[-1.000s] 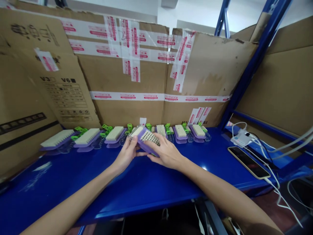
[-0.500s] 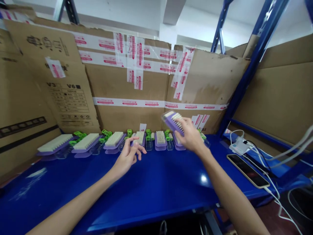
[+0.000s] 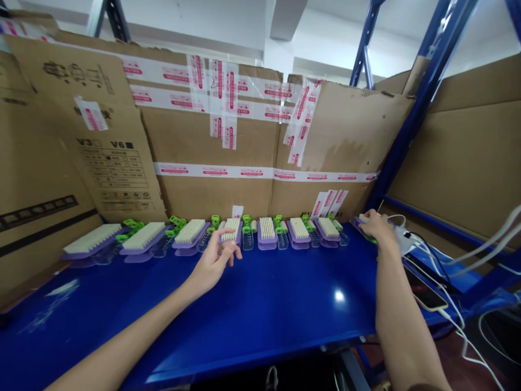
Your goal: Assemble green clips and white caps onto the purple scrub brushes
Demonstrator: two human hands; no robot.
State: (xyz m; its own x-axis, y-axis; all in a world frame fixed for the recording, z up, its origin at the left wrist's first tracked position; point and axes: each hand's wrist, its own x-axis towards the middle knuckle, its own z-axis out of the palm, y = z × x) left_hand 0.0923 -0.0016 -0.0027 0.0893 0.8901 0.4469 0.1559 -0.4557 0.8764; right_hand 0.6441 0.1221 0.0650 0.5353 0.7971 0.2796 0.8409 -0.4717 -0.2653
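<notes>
A row of several purple brushes with cream bristles (image 3: 267, 229) lies along the back of the blue table (image 3: 260, 304), with green clips and clear covers between them. My left hand (image 3: 214, 259) hovers open above the table, fingers loosely spread, just in front of the middle brush (image 3: 233, 228). My right hand (image 3: 376, 225) reaches to the far right end of the row and is closed over a purple brush (image 3: 360, 220), setting it down on the table beside the last brush (image 3: 328, 228).
Taped cardboard boxes (image 3: 252, 146) wall the back and left of the table. A blue rack post (image 3: 411, 119) rises at the right. A phone (image 3: 427, 296) and white charger cables (image 3: 459, 266) lie at the right, partly under my right forearm.
My right hand carried the purple brush from the middle of the row up and over to the far right end. My left hand let go and stays open near the middle.
</notes>
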